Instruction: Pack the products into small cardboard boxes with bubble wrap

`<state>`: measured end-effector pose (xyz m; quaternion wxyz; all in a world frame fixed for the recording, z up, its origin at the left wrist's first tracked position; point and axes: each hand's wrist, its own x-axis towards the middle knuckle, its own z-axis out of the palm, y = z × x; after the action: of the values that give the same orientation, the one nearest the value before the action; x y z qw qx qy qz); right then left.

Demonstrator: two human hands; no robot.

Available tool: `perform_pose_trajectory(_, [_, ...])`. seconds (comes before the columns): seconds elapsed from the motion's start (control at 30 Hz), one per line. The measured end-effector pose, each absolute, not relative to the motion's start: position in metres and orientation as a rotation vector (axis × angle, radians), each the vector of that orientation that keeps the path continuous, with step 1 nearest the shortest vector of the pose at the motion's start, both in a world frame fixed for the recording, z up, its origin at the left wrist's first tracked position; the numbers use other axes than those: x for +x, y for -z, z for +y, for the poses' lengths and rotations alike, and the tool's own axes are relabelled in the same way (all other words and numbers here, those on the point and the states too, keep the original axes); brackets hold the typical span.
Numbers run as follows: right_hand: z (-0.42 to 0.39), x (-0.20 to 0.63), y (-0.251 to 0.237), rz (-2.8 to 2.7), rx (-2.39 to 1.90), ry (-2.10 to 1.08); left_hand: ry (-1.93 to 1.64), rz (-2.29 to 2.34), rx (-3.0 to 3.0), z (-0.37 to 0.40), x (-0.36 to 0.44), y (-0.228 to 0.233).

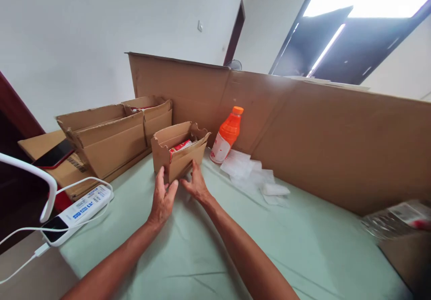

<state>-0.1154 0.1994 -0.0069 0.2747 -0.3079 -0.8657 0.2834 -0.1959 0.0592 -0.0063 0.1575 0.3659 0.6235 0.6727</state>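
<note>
A small open-topped cardboard box [183, 163] stands on the pale green cloth, its upper edge roughly cut. Inside it lies a red and white packet [181, 147], partly hidden by the walls. My left hand [162, 200] is at the box's near left corner, fingers and thumb apart. At the long front face is my right hand [195, 184], its index finger raised against the cardboard and its thumb apart, lower down. Neither hand is wrapped around the box. Just behind and to the right, an orange-capped bottle [229, 131] with a pale label leans slightly.
Two larger cardboard boxes [114, 145] stand at the left, near a phone [55, 154]. A white power bank [79, 214] with cables lies at the left edge. Clear plastic wrapping [247, 167] lies right of the bottle. A tall cardboard panel [303, 134] runs along the back.
</note>
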Motion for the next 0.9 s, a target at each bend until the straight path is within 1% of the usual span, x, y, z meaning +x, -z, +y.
perform_pose_trajectory(0.1, [0.207, -0.143, 0.016, -2.36, -0.895, -0.791, -1.955, 1.819, 1.054, 0.088, -0.217, 0.007])
perform_pose_trajectory(0.3, [0.241, -0.196, 0.01, -2.374, -1.051, -0.761, -1.958, 1.857, 1.11, 0.138, -0.255, 0.019])
perform_pose_trajectory(0.53, [0.255, -0.236, 0.025, -2.433, -1.115, -0.627, -1.822, 1.939, 1.137, 0.161, -0.297, 0.049])
perform_pose_trajectory(0.73, [0.243, -0.228, 0.025, -2.543, -1.057, -0.492, -1.759, 2.044, 1.186, 0.155, -0.302, 0.058])
perform_pose_trajectory(0.9, [0.2, -0.174, 0.021, -2.704, -0.905, -0.326, -1.711, 2.157, 1.161, 0.15, -0.308, 0.06])
